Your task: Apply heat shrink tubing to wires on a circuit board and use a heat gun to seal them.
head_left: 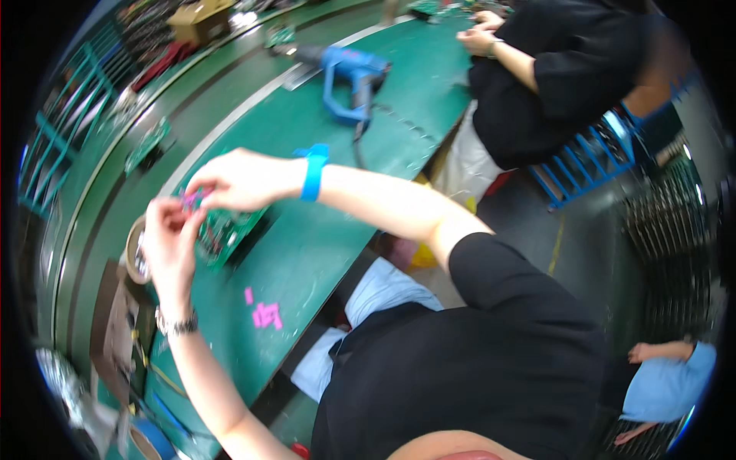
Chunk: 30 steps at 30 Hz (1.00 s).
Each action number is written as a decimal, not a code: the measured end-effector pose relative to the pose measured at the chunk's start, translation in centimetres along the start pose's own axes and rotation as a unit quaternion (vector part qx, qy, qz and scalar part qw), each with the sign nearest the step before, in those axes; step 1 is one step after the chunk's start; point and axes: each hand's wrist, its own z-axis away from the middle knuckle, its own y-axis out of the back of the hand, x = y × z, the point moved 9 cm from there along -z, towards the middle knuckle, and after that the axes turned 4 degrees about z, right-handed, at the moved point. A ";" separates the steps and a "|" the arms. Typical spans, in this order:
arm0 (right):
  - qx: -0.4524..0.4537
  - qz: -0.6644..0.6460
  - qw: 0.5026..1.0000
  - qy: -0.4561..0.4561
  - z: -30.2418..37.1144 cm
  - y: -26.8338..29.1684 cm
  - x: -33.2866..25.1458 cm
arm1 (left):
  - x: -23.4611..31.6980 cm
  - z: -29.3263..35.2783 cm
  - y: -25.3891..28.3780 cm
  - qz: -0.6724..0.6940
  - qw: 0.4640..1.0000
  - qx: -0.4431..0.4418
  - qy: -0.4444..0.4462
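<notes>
Both of my hands meet over a green circuit board on the green bench. My right hand, with a blue strap at the wrist, reaches in from the right, its fingertips pinched on a small pink piece. My left hand, wearing a watch, comes up from below with curled fingers against the same spot; what they grip is hidden. Components show on the board below my fingers, somewhat blurred. Several loose pink pieces lie on the bench nearer to me.
A blue heat gun lies farther along the bench, its cord trailing down. A tape roll and an open cardboard box are left of my left hand. Another board sits on the conveyor. A person in black works at the far right.
</notes>
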 end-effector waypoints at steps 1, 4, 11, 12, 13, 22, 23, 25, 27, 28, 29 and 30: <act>-0.013 0.021 1.000 0.013 0.2 -0.3 0.4 | -0.1 -0.3 -0.7 -0.031 0.999 -0.014 0.005; -0.070 0.014 0.997 -0.010 -0.1 -1.1 -0.3 | 1.4 0.1 -1.2 -0.080 0.997 -0.019 0.004; 0.145 0.020 0.989 -0.026 0.1 1.1 -0.5 | 3.8 0.2 -0.6 0.048 0.999 -0.016 0.012; 0.170 0.037 0.985 -0.015 -0.2 2.7 -0.7 | 4.6 0.3 0.4 0.032 0.999 -0.004 0.020; 0.203 0.044 0.978 0.013 -0.6 4.6 -1.0 | 5.8 0.3 1.4 -0.008 1.000 0.016 0.004; 0.272 0.136 0.953 -0.002 -1.9 23.7 1.5 | 9.4 -6.0 5.0 -0.062 0.998 0.021 0.022; 0.269 0.307 0.906 0.110 -0.9 26.6 -0.5 | 9.6 -7.5 4.0 -0.068 0.997 0.020 0.028; 0.265 0.453 0.822 0.220 0.3 30.0 -1.6 | 8.9 -10.6 2.9 -0.094 0.995 -0.012 0.034; 0.256 0.395 0.881 0.044 0.4 35.1 2.1 | 7.5 -14.4 0.3 -0.120 0.990 -0.050 0.045; 0.247 0.358 0.899 -0.043 1.0 36.9 4.7 | 6.7 -16.2 -1.2 -0.132 0.988 -0.073 0.044; 0.261 0.389 0.882 -0.053 1.9 38.1 6.1 | 5.7 -18.3 -2.7 -0.145 0.984 -0.093 0.048; 0.275 0.415 0.865 -0.062 2.8 39.1 7.8 | 4.9 -20.2 -4.1 -0.161 0.979 -0.111 0.053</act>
